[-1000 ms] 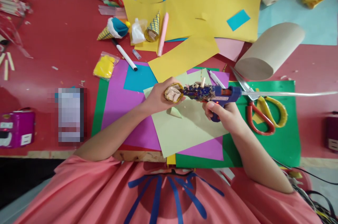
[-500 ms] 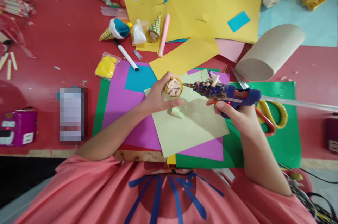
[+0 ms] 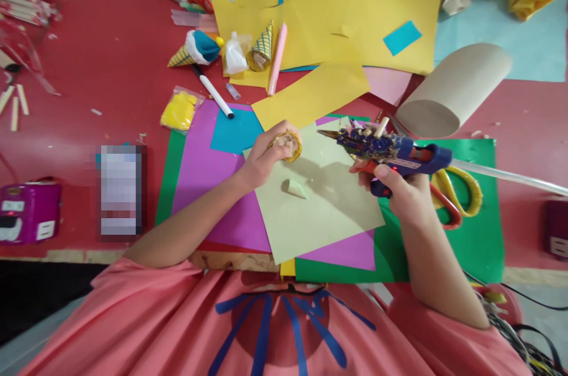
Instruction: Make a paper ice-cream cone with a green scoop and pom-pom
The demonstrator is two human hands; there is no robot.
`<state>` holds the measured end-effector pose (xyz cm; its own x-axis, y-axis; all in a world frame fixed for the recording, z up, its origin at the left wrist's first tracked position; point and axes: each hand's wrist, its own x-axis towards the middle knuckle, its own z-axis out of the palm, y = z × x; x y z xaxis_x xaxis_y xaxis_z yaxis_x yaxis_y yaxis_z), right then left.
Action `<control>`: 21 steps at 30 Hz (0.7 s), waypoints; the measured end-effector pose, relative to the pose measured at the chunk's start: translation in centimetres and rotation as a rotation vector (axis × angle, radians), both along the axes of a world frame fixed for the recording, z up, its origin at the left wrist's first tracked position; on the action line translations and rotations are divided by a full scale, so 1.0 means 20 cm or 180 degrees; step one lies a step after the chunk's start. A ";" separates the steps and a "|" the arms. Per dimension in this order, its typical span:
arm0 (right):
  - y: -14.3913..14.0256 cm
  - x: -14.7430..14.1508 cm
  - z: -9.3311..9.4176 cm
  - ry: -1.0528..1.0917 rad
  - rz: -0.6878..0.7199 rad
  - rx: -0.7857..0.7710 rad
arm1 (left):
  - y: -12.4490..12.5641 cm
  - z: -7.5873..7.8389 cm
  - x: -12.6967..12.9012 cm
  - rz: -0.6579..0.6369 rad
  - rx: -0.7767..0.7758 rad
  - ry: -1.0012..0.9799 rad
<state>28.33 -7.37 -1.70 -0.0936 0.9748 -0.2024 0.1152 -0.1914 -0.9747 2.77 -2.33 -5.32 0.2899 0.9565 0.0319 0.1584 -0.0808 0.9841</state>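
My left hand (image 3: 265,157) is closed around a small yellow-rimmed paper cone (image 3: 291,150) stuffed with crumpled paper, its opening facing up. The left thumb presses on the stuffing. In my right hand (image 3: 402,190) is a blue hot glue gun (image 3: 386,151), smeared with old glue, a clear glue stick (image 3: 501,174) running out of its back. Its nozzle points left and stands a little apart from the cone. Below both hands lies a pale green sheet (image 3: 328,210) with a small pale green rolled piece (image 3: 295,188) on it.
Scissors (image 3: 470,193) lie on green paper at the right, near a large cardboard tube (image 3: 457,89). Behind are a finished blue-topped cone (image 3: 195,49), a patterned cone (image 3: 261,48), a pink marker (image 3: 277,60), a white marker (image 3: 215,95) and a yellow clay packet (image 3: 180,110). A blurred phone (image 3: 119,190) lies left.
The glue gun has drawn back to the right, away from the cone. My left thumb has moved onto the paper stuffing, and the cone has tipped slightly.
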 end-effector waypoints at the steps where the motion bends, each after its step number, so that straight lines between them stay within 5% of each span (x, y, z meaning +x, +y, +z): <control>1: 0.00 0.00 0.00 -0.0004 0.0013 0.0004 | 0.00 0.00 0.00 0.0028 -0.0046 -0.0046; 21: -0.03 -0.01 -0.02 0.0141 0.0348 -0.0141 | -0.02 0.10 0.04 -0.0319 0.0305 0.0497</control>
